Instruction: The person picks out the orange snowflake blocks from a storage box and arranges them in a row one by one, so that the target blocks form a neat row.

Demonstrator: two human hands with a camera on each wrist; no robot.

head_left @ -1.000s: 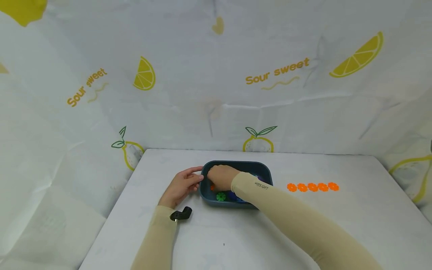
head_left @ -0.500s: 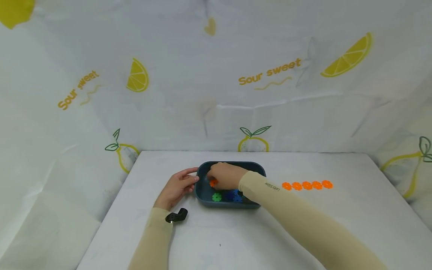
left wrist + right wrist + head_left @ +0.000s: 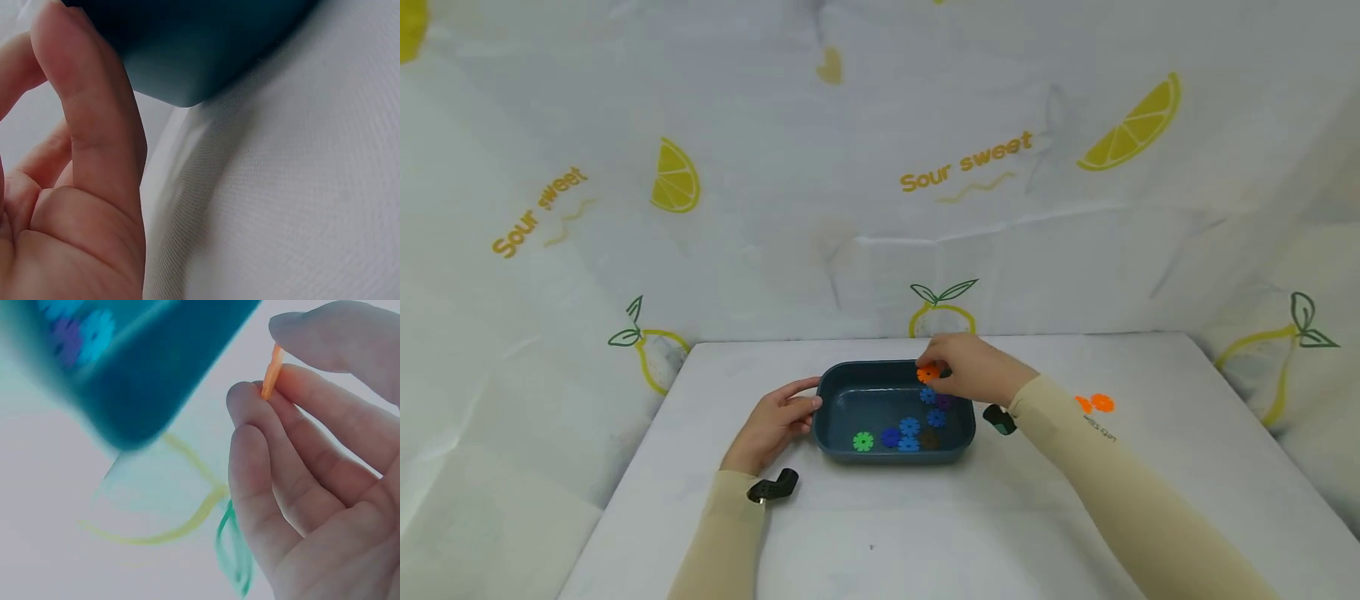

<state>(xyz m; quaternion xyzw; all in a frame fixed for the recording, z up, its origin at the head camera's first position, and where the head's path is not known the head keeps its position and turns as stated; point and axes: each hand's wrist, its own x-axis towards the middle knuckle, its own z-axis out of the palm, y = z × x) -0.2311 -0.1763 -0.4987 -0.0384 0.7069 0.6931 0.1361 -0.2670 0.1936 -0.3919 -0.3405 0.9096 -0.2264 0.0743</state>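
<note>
My right hand pinches an orange flower-shaped plastic disc above the back right corner of a dark blue tray. In the right wrist view the orange disc is edge-on between thumb and fingertips, outside the tray wall. Resting against the tray's left rim are the thumb and index finger of my left hand; the left wrist view shows its bent thumb by the tray wall. Inside the tray lie a green disc, several blue ones, a brown disc and a purple one.
To the right on the white table, orange discs lie in a row, partly hidden by the right sleeve. Behind the table hangs a white sheet with lemon prints.
My right hand has lifted the orange disc from inside the tray and moved right to its back right corner. The left hand stays at the left rim. The head view has shifted slightly.
</note>
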